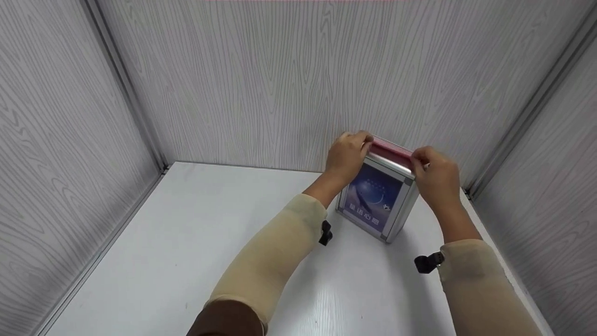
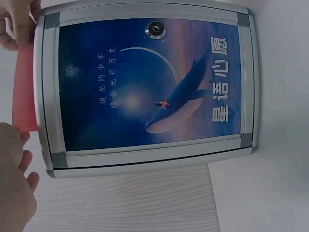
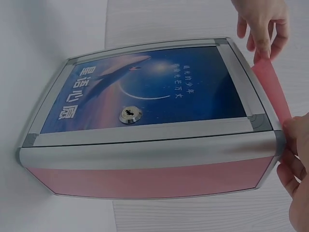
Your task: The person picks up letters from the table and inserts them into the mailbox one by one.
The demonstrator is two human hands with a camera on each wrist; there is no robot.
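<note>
A lockable box [image 1: 371, 198] stands upright on the white table, with a silver frame, pink sides and a blue whale picture on its front. A round keyhole lock [image 2: 155, 29] sits near one edge of that picture. Along the top of the box runs a thin red slip, like paper [image 3: 273, 87], partly sticking out above it. My left hand [image 1: 345, 156] pinches one end of the slip at the top left corner. At the top right corner, my right hand [image 1: 436, 175] pinches the other end. Whether the slip enters a slot is hidden.
Behind the box rises a grey wood-grain wall [image 1: 261, 84], and similar panels stand at left and right. The white tabletop [image 1: 154, 242] extends to the left and in front of the box. A small black device [image 1: 426, 262] is on the right sleeve.
</note>
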